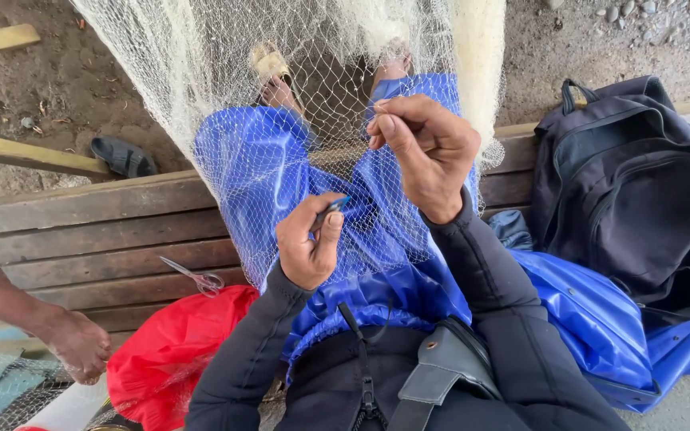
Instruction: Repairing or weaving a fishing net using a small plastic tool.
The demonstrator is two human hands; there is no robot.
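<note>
Fishing net (pixel 225 104) draped over blue-clad lap, centre frame, trailing to 12 o'clock. Right hand (pixel 429 152) clenched, pinching mesh at fingertips, wrist bent. Left hand (pixel 307 243) grasping netting needle (pixel 331 210), tip toward 2 o'clock. Judgement: keep mesh taut, knots even. Scissors (pixel 197 278) on bench (pixel 97 231), 9 o'clock; black backpack (pixel 632 183), 3 o'clock.

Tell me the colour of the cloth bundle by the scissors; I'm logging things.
Red bundle, beside the scissors; head view.

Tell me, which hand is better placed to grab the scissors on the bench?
Probably the left hand: the scissors lie on the bench on its side. It holds a small dark tool, though. The right hand is farther, pinching the net.
</note>
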